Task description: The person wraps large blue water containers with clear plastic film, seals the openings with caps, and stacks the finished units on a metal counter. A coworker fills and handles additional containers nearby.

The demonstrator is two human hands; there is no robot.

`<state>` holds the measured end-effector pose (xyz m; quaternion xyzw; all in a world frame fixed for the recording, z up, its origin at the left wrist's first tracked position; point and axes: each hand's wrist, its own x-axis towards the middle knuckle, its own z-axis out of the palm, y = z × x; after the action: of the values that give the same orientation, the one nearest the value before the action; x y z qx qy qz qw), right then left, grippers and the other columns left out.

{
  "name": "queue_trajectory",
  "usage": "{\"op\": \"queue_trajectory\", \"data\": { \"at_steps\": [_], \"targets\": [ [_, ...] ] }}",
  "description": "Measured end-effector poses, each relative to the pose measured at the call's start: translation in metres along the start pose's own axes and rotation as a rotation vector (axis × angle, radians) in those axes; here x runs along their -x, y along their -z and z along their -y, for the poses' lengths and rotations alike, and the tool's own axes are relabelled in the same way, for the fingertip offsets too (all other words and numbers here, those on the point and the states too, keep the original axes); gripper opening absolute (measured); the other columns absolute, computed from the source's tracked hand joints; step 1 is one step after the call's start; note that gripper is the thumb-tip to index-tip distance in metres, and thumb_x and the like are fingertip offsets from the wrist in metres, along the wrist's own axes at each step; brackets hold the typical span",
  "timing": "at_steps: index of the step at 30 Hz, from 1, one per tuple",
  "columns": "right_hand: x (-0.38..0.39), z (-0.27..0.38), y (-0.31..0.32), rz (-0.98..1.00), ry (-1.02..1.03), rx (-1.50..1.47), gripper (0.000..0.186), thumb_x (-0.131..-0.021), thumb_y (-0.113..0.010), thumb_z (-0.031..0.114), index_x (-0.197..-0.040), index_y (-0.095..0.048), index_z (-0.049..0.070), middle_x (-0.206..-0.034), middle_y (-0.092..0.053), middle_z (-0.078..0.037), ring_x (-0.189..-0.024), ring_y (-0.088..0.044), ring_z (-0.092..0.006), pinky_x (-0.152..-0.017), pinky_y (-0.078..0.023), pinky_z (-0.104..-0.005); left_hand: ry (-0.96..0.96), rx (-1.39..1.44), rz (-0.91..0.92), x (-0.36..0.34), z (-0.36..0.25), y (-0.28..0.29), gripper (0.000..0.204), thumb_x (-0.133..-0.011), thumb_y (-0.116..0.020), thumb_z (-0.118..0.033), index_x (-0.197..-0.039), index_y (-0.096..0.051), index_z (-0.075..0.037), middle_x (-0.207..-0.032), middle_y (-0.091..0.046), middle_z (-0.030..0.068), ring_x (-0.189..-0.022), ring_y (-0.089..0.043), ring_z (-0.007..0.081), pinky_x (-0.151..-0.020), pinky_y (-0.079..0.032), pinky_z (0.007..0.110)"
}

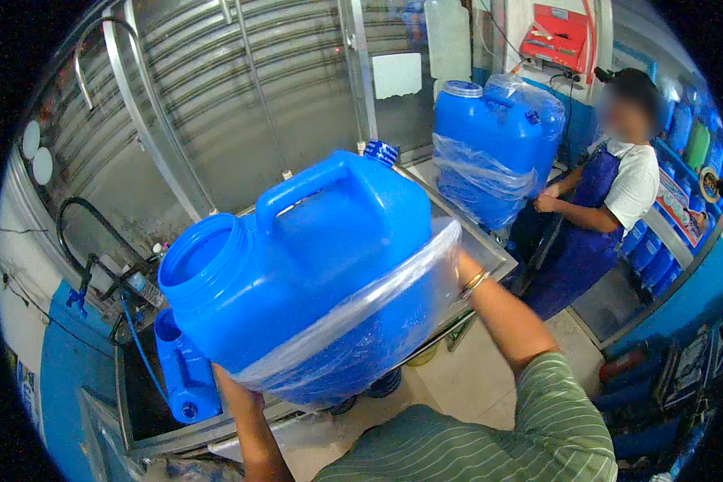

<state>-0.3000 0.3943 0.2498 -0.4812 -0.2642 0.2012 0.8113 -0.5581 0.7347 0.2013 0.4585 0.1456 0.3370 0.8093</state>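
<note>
Lower centre, the left hand (pixel 239 394) is at the near end of a big blue container (pixel 321 241) mid-frame, the right hand (pixel 467 271) at its right side (fingers mostly hidden, so I can't tell how far either grip closes). Clear film (pixel 361 309) bands its lower sides and a small cap (pixel 381 152) is on; its wide mouth lies lidless, so the wrapping seems partway. Upper right, a second blue container (pixel 494 120) is similarly banded.

An aproned co-worker (pixel 601 205) stands near stocked shelves (pixel 668 236).
</note>
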Motion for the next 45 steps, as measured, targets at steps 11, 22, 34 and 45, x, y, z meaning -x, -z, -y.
{"op": "queue_trajectory", "data": {
  "at_steps": [11, 22, 34, 45],
  "targets": [
    [0.031, 0.030, 0.009, -0.046, 0.097, 0.544, 0.051, -0.096, -0.044, 0.036, -0.140, -0.037, 0.010, -0.139, -0.043, -0.012, -0.129, -0.040, -0.0233, -0.107, -0.032, -0.0364, 0.384, -0.066, 0.091, -0.117, -0.019, -0.016, 0.047, -0.090, -0.054, -0.036, -0.124, -0.052, -0.004, -0.115, -0.060, 0.0132, -0.096, -0.061, 0.0307, -0.078, -0.053, 0.043],
    [-0.030, 0.056, 0.024, 0.026, 0.174, 1.601, 0.026, -0.079, -0.063, 0.011, -0.103, -0.060, 0.003, -0.093, -0.066, -0.022, -0.088, -0.065, -0.0365, -0.078, -0.050, -0.0438, 0.320, -0.701, 0.610, -0.252, -0.028, -0.008, 0.037, -0.085, -0.064, -0.016, -0.120, -0.056, -0.004, -0.110, -0.063, 0.0102, -0.094, -0.062, 0.0219, -0.081, -0.052, 0.037],
    [-0.018, 0.088, 0.003, -0.138, 0.253, 0.269, 0.056, -0.096, -0.037, 0.046, -0.139, -0.040, 0.010, -0.139, -0.044, -0.010, -0.129, -0.039, -0.0232, -0.110, -0.023, -0.0363, -0.666, -0.535, 0.215, -0.157, -0.072, -0.092, 0.050, -0.093, -0.046, -0.046, -0.127, -0.052, -0.009, -0.119, -0.057, 0.0101, -0.103, -0.055, 0.0198, -0.084, -0.044, 0.033],
    [0.033, 0.039, -0.092, -0.635, 0.466, 0.334, 0.065, -0.096, -0.039, 0.051, -0.145, -0.029, 0.009, -0.139, -0.040, -0.010, -0.127, -0.038, -0.0229, -0.107, -0.030, -0.0356, -0.831, -1.042, 0.078, -0.173, 0.037, -0.084, 0.062, -0.101, -0.023, -0.045, -0.145, -0.022, -0.002, -0.152, -0.017, 0.0165, -0.140, -0.017, 0.0285, -0.113, -0.017, 0.040]
  ]
}}
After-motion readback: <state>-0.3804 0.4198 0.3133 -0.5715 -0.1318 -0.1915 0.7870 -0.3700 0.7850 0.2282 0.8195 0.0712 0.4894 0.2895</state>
